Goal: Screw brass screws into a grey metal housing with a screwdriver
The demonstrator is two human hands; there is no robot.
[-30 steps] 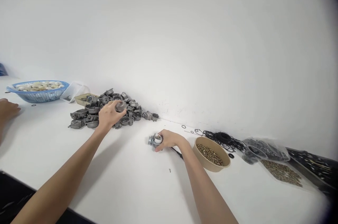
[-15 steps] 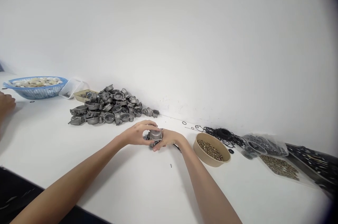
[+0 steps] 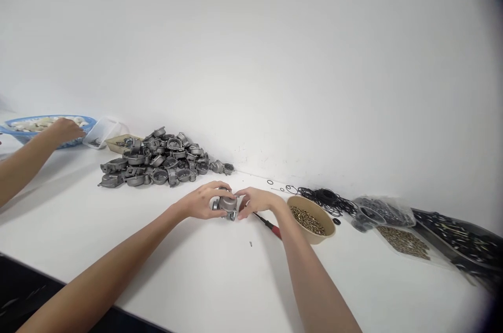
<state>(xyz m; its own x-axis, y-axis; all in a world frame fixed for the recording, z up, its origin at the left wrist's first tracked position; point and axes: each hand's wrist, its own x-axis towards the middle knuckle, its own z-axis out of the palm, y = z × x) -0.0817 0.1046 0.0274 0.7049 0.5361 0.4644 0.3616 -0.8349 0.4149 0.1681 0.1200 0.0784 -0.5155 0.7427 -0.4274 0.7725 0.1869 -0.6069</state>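
Hands: three; left (image 3: pixel 204 201) and right (image 3: pixel 257 201), plus a co-worker's hand (image 3: pixel 67 129) far left of the bowl.
Metal part held: one (image 3: pixel 227 204), left of the bowl.
Bowl of screws: one (image 3: pixel 311 217).
Screwdriver: one (image 3: pixel 268 224), just left of the bowl.
Pile of castings: one (image 3: pixel 161 157), well left of the bowl; pieces too many to count.
Basket: one (image 3: pixel 23 131), far left of the bowl.
Clear tub: one (image 3: pixel 102 131), far left of the bowl.
Heap of O-rings: one (image 3: pixel 328 199), behind the bowl.
Loose screw: one (image 3: pixel 250 243), near left of the bowl.
Bags: at least two (image 3: pixel 393 228), right of the bowl.
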